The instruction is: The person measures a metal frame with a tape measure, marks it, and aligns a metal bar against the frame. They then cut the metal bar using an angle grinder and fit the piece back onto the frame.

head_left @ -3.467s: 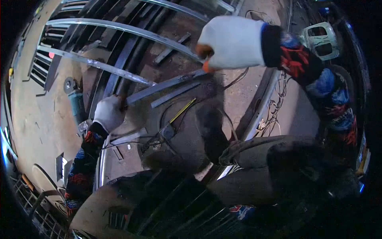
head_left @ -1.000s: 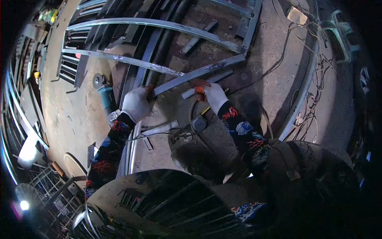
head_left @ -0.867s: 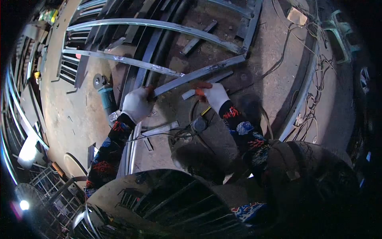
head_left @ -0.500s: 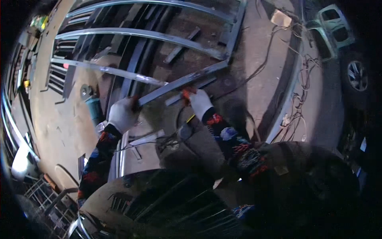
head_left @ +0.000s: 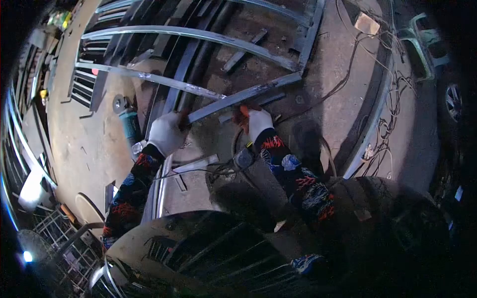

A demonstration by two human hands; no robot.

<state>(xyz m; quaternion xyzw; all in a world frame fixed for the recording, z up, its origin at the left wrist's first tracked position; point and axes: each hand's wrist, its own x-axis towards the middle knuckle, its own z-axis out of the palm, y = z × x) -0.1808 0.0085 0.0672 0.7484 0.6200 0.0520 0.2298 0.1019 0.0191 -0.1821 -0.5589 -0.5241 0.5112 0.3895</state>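
Observation:
My left hand [head_left: 168, 133], in a white glove with dark red fingers, is closed around the near end of a grey metal bar [head_left: 243, 96]. That bar slants up to the right and joins a welded metal frame [head_left: 189, 33]. Close below the bar's middle, my gloved right hand [head_left: 256, 121] has its fingers curled; what they hold, if anything, is hidden. A short metal strip [head_left: 271, 99] lies partly behind those fingers. Under my right wrist sits a round dark object with a yellow spot, apparently a tape measure [head_left: 244, 157].
A teal angle grinder [head_left: 130, 124] lies left of my left hand. Cables [head_left: 392, 99] tangle along the right side, beside a small wooden block [head_left: 367, 24]. Metal offcuts [head_left: 198, 163] lie below my hands. A wire rack [head_left: 59, 243] stands at lower left.
The whole view has shifted, so the frame, the grinder and both hands appear further right and slightly lower. Both hands keep nearly the same places by the bar.

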